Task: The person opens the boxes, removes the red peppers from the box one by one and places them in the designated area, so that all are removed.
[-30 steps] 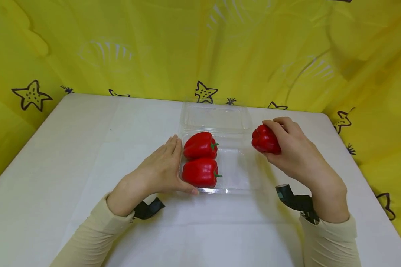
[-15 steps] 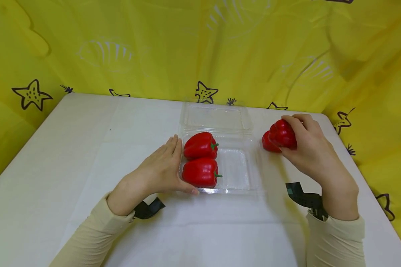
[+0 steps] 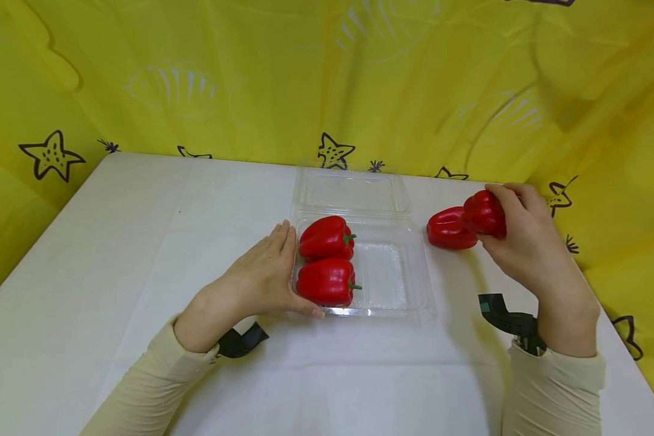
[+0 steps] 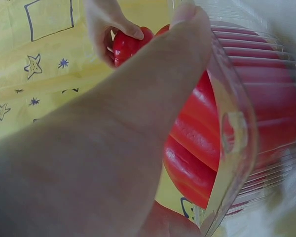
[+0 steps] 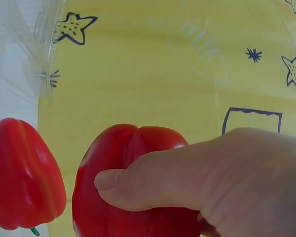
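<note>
My left hand (image 3: 264, 269) lies along the left side of a clear plastic clamshell box (image 3: 384, 278), fingers straight and thumb at its front corner. Inside the box's left half are two red bell peppers, a rear one (image 3: 327, 238) and a front one (image 3: 327, 283), green stems pointing right. On the right, my right hand (image 3: 534, 242) grips another red bell pepper (image 3: 484, 214), thumb across its side in the right wrist view. A further red bell pepper (image 3: 449, 229) lies on the table just left of it, partly overlapped by the held one.
The box's clear lid (image 3: 353, 191) is folded back toward the rear edge of the white-covered table (image 3: 142, 242). A yellow curtain (image 3: 251, 79) printed with stars and fish hangs behind and at both sides.
My right hand has moved right with its bell pepper, away from the box. The bell pepper on the table, hidden at first, has come into view. My left hand has stayed put.
</note>
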Action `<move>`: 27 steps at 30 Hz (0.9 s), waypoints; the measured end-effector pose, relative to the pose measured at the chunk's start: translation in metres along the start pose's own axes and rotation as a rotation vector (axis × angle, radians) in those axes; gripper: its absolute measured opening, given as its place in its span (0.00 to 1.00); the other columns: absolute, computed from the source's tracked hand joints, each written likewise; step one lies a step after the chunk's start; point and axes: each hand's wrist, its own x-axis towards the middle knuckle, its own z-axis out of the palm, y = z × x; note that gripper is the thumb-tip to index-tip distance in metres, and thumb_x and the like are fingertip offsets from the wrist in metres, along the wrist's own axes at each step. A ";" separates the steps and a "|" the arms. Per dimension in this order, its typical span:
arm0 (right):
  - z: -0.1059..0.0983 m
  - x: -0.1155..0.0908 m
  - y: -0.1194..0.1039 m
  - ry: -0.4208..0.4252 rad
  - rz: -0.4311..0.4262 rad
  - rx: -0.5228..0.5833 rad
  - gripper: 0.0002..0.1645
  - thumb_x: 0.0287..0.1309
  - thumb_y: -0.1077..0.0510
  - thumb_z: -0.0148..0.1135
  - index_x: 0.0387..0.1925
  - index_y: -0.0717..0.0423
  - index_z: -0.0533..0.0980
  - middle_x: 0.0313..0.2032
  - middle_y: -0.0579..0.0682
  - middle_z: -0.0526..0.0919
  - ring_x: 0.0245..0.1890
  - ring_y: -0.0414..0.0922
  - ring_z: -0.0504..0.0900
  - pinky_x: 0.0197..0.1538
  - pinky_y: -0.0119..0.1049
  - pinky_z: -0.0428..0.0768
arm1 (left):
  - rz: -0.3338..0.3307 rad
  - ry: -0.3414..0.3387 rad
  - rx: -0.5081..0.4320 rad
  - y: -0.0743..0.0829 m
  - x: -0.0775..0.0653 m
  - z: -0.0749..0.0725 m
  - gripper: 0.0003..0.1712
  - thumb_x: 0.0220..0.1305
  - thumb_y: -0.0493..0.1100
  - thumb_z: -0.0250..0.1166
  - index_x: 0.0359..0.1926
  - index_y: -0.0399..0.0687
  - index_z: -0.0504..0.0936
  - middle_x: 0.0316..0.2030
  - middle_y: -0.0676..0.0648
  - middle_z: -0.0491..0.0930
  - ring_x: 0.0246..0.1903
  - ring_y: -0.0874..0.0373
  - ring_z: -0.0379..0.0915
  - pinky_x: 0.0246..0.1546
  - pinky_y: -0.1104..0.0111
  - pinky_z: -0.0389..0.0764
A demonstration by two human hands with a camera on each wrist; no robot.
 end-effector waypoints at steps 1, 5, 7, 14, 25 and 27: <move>-0.001 0.000 0.001 -0.004 0.012 0.002 0.48 0.43 0.75 0.71 0.68 0.67 0.62 0.63 0.70 0.62 0.61 0.67 0.60 0.51 0.73 0.74 | 0.000 0.001 0.000 0.000 0.000 0.000 0.80 0.39 0.76 0.73 0.76 0.30 0.44 0.78 0.33 0.41 0.78 0.37 0.38 0.76 0.49 0.54; -0.001 0.001 0.005 0.003 0.038 0.006 0.48 0.44 0.76 0.70 0.69 0.67 0.62 0.64 0.70 0.61 0.62 0.67 0.60 0.51 0.74 0.73 | 0.002 0.004 0.003 0.000 0.000 0.000 0.80 0.39 0.77 0.73 0.76 0.29 0.44 0.78 0.33 0.42 0.78 0.37 0.39 0.76 0.49 0.53; -0.001 0.001 0.007 0.009 0.040 0.008 0.47 0.45 0.76 0.69 0.69 0.68 0.62 0.64 0.71 0.61 0.62 0.67 0.60 0.51 0.74 0.73 | 0.002 0.005 0.004 0.000 0.000 0.000 0.80 0.39 0.77 0.73 0.76 0.29 0.44 0.78 0.32 0.42 0.78 0.37 0.39 0.76 0.49 0.53; -0.001 0.002 0.017 0.010 0.070 0.006 0.49 0.45 0.76 0.69 0.70 0.67 0.60 0.65 0.72 0.59 0.62 0.70 0.60 0.49 0.76 0.72 | 0.002 0.008 0.006 0.001 -0.001 0.000 0.80 0.39 0.77 0.72 0.76 0.30 0.44 0.78 0.33 0.42 0.78 0.38 0.39 0.76 0.49 0.53; 0.002 0.002 0.034 0.059 0.115 0.000 0.47 0.45 0.75 0.68 0.68 0.69 0.62 0.64 0.72 0.60 0.62 0.70 0.59 0.56 0.74 0.69 | 0.002 0.012 0.003 0.000 0.000 0.001 0.80 0.39 0.76 0.73 0.76 0.30 0.45 0.78 0.33 0.42 0.78 0.38 0.39 0.76 0.49 0.53; 0.002 0.002 0.036 0.047 0.130 -0.003 0.47 0.45 0.75 0.68 0.69 0.68 0.61 0.64 0.73 0.60 0.62 0.70 0.59 0.56 0.74 0.70 | 0.000 0.009 0.004 0.001 0.000 0.001 0.80 0.39 0.76 0.73 0.76 0.30 0.45 0.78 0.33 0.42 0.78 0.37 0.39 0.76 0.49 0.54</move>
